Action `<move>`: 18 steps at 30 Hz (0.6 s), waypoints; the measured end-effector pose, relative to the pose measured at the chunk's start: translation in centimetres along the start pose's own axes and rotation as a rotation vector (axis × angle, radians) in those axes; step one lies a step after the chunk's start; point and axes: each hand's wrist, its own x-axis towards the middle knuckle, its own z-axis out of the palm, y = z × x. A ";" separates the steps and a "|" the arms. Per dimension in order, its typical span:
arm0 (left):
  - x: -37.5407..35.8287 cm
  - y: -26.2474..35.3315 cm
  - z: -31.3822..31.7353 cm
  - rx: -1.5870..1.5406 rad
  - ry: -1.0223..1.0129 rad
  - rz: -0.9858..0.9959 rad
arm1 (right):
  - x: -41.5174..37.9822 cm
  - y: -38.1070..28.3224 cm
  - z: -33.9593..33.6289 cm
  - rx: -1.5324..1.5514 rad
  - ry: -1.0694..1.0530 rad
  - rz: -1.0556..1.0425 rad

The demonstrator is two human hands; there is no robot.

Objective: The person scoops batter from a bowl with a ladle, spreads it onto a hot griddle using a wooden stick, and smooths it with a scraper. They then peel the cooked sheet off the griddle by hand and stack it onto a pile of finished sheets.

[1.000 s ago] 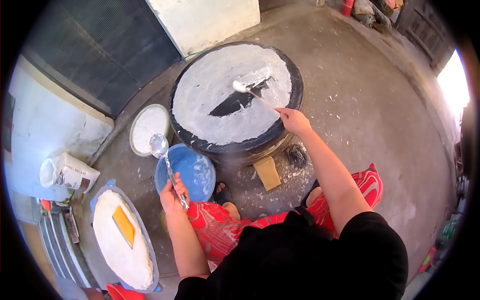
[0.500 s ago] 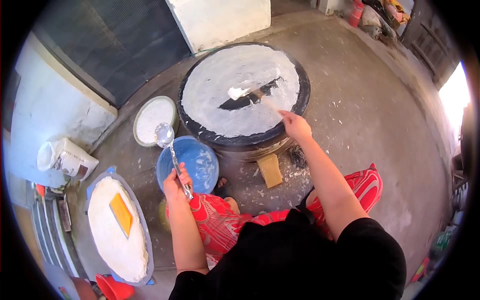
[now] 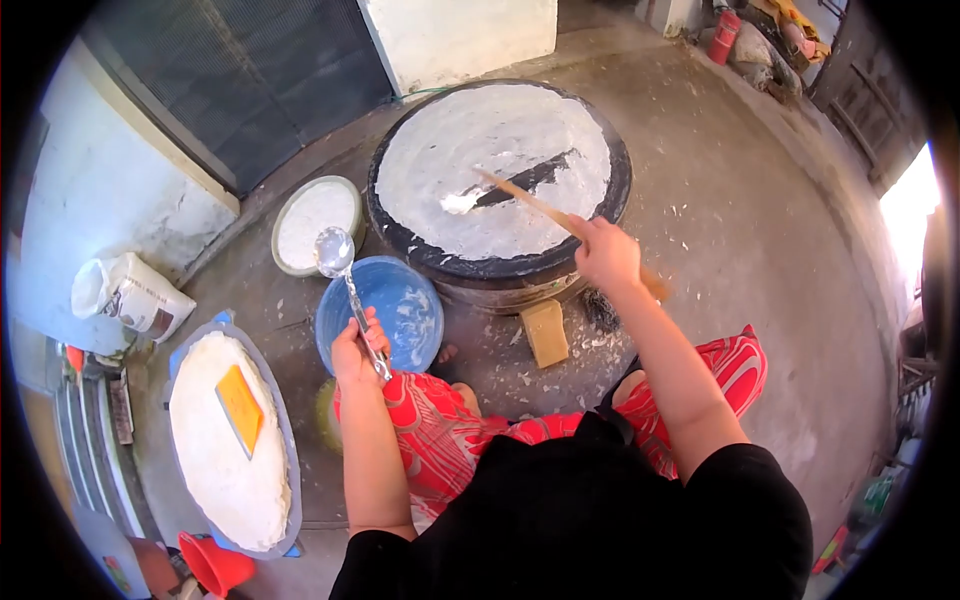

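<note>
A large round griddle has a thin white batter layer across most of its top. A dark bare strip crosses this layer, with a thick white clump of batter at its left end. My right hand is closed around a long flat wooden spreader, whose far end reaches over the griddle near the strip. My left hand grips a metal ladle by its handle. The ladle's white-smeared bowl is raised above the rim of a blue basin.
A tub of white powder or batter stands left of the griddle. At lower left, a pale stack on an oval tray bears a yellow-orange scraper. A tan block lies before the griddle. A white bucket leans by the wall.
The clump of batter has shifted left and nearer me across the griddle. My right hand has moved slightly right, and the spreader's far end has lifted off the clump. My left hand keeps the ladle.
</note>
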 end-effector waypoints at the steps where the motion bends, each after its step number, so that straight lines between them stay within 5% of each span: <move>1: -0.1 -0.1 0.2 0.002 0.003 0.007 | -0.7 -0.7 1.5 0.026 0.161 -0.124; 4: 0.0 0.0 0.5 0.000 0.000 -0.004 | -3.2 -3.8 5.9 -0.149 -0.022 -0.255; 7: 0.0 0.1 0.4 0.006 -0.010 -0.027 | -4.1 -3.4 8.5 -0.139 0.027 -0.236; 11: -0.2 0.0 0.4 0.025 -0.011 -0.012 | -2.4 0.0 7.1 -0.154 -0.042 0.040; 14: -0.1 0.0 0.5 0.006 0.002 0.013 | -3.7 -2.5 5.7 0.039 -0.052 0.013; 18: 0.1 0.1 0.5 -0.007 0.000 -0.015 | -4.0 -1.2 7.0 -0.124 -0.060 -0.076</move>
